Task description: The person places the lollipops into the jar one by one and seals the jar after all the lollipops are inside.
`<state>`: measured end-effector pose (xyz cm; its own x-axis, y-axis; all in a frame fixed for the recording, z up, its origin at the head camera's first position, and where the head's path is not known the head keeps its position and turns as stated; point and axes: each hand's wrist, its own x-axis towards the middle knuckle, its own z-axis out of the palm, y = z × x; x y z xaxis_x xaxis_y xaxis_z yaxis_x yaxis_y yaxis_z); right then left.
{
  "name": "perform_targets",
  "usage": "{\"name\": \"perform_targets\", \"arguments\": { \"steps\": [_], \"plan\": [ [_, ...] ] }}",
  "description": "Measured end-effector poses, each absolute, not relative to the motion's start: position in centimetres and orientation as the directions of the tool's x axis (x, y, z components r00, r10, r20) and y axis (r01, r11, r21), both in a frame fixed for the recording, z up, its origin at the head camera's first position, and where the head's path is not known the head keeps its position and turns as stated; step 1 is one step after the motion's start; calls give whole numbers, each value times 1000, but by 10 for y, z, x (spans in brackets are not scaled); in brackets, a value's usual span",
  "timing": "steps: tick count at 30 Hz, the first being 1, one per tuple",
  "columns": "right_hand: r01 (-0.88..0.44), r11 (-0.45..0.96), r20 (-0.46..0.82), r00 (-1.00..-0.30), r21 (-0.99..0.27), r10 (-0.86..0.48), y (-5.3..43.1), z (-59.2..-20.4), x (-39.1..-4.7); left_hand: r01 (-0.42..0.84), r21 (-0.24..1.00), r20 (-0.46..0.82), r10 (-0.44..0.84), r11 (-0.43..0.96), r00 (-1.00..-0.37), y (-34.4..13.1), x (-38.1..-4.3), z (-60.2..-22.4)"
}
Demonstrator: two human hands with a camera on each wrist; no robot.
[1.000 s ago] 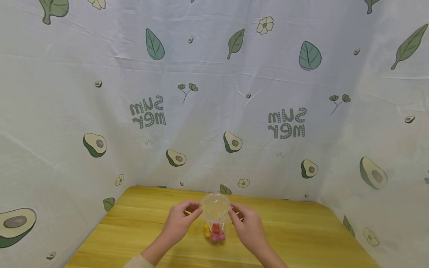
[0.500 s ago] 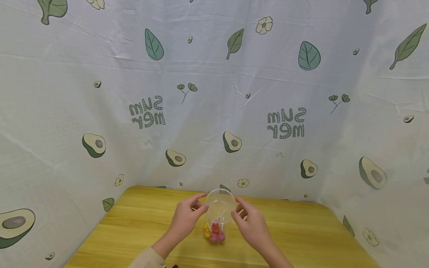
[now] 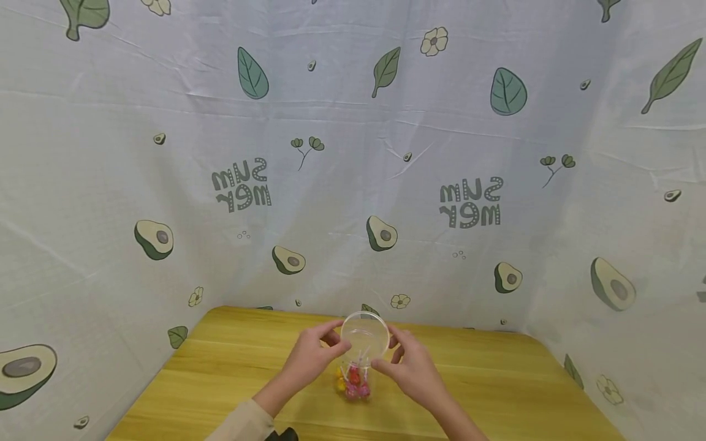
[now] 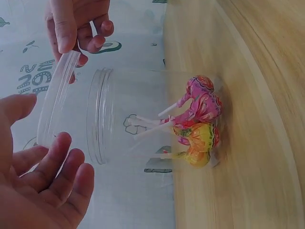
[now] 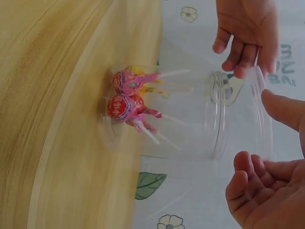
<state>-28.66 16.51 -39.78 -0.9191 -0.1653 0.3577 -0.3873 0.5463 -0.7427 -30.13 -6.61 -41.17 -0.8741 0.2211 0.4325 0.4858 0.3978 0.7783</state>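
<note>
A clear round lid [image 3: 364, 334] is held tilted above an uncapped clear jar [image 4: 143, 86], apart from its threaded mouth. My left hand [image 3: 314, 355] grips the lid's rim from the left, thumb on one side and fingers on the other. From the right, my right hand [image 3: 415, 372] holds the opposite edge between thumb and fingers. Inside the upright jar, several lollipops [image 4: 200, 119] in pink, red and yellow wrappers rest on the bottom, their white sticks [image 5: 174, 74] pointing up toward the mouth.
The jar stands on a wood-grain table [image 3: 474, 380]. Behind and at both sides hangs a pale curtain [image 3: 331, 196] printed with avocados, leaves and flowers. A dark object [image 3: 284, 435] shows beside the left sleeve [image 3: 245, 422].
Both hands have shifted slightly right with the lid, which now shows its face more steeply. In the last half second, the thumbs have moved inward along its lower edge. The jar stays put.
</note>
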Motion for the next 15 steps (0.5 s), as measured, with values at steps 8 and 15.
{"name": "perform_targets", "arguments": {
  "steps": [8, 15],
  "plan": [
    [-351, 586, 317, -934, -730, -166, 166, -400, -296, 496, 728, 406, 284, 474, -868, -67, -307, -414],
    [-350, 608, 301, -936, -713, -185, 165, -404, -304, 472, 741, 384, 275, 478, -881, -68, -313, -421]
  ]
}}
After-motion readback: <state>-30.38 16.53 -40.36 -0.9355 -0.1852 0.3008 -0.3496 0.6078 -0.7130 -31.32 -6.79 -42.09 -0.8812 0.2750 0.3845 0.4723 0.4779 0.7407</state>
